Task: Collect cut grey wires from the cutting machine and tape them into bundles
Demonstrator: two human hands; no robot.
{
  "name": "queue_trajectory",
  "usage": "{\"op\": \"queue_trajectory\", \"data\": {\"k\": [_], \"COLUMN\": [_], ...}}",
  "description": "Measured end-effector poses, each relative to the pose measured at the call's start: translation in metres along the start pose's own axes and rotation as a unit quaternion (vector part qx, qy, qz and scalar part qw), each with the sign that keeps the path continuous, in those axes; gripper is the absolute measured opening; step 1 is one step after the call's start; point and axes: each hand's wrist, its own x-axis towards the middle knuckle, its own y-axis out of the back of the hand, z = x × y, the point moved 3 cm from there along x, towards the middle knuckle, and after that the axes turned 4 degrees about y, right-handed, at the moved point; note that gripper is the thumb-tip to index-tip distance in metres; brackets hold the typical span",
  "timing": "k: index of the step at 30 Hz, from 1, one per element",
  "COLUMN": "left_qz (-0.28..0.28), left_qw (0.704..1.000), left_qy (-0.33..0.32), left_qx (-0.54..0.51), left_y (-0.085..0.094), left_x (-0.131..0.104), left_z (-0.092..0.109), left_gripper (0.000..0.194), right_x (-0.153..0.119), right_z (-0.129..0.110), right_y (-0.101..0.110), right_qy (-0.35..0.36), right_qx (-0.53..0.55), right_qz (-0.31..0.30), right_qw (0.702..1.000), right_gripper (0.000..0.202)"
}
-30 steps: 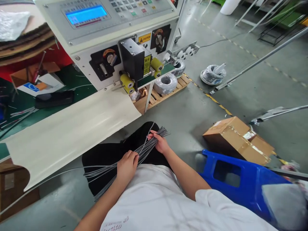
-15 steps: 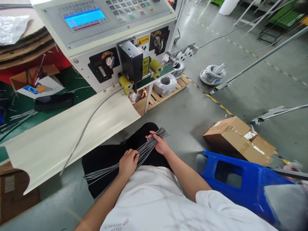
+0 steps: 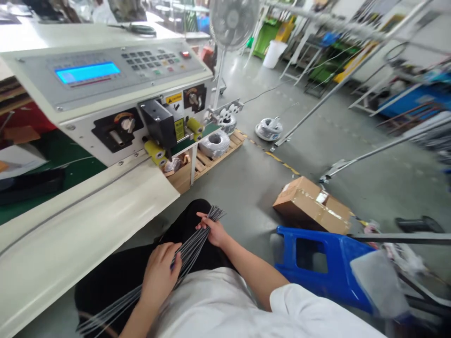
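Note:
A long bundle of thin grey wires (image 3: 190, 253) lies slantwise across my lap, over black trousers. My right hand (image 3: 214, 231) is closed around the bundle near its far end, where the cut tips fan out just past the fingers. Lower down, my left hand (image 3: 160, 270) lies over the bundle with curled fingers, thumb towards the wires; its grip underneath is partly hidden. Behind the left wrist the wires run on to the lower left. In front stands a wire-cutting machine (image 3: 123, 89) with a lit blue display, and a single grey wire (image 3: 70, 205) trails from its yellow rollers (image 3: 155, 152).
A cream chute (image 3: 116, 220) slopes along my left side. To the right are a blue plastic stool (image 3: 338, 258) and a cardboard box (image 3: 313, 204). Coils of wire (image 3: 214, 143) sit on a wooden pallet (image 3: 220, 162). A fan (image 3: 234, 21) stands behind, and metal poles slant at right.
The view has tilted up and turned, showing more of the room. The trailing wire at the rollers reaches further down the chute. My left hand has shifted slightly on the bundle; my right keeps its hold.

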Motion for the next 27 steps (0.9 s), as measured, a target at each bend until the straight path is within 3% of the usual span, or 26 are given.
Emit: {"op": "queue_trajectory", "data": {"k": [5,7,9,14,19,27], "left_qz": [0.197,0.254,0.273,0.256,0.228,0.224], "left_qw": [0.975,0.958,0.948,0.941,0.93,0.92], "left_qy": [-0.079,-0.06,-0.013,0.093,0.163,0.192], "left_qx": [0.07,0.122,0.163,0.202,0.238,0.259], "left_y": [0.082,0.108,0.124,0.132,0.127,0.129], "left_x": [0.028,0.041,0.056,0.084,0.086,0.082], "left_z": [0.005,0.001,-0.007,-0.028,-0.032,-0.031], "left_gripper": [0.042,0.044,0.047,0.057,0.059,0.059], "right_x": [0.001,0.0,-0.002,-0.005,-0.003,-0.001], "right_z": [-0.001,-0.002,-0.003,-0.007,-0.008,-0.006], "right_y": [0.001,0.0,-0.001,-0.004,-0.003,-0.002], "right_qy": [0.004,0.003,-0.008,-0.004,0.001,-0.008], "right_qx": [0.008,0.006,0.005,-0.004,-0.009,-0.008], "right_qz": [-0.005,0.004,0.017,0.014,0.01,0.017], "right_qw": [1.0,1.0,1.0,1.0,1.0,1.0], "right_gripper": [0.034,0.034,0.037,0.044,0.044,0.043]}}
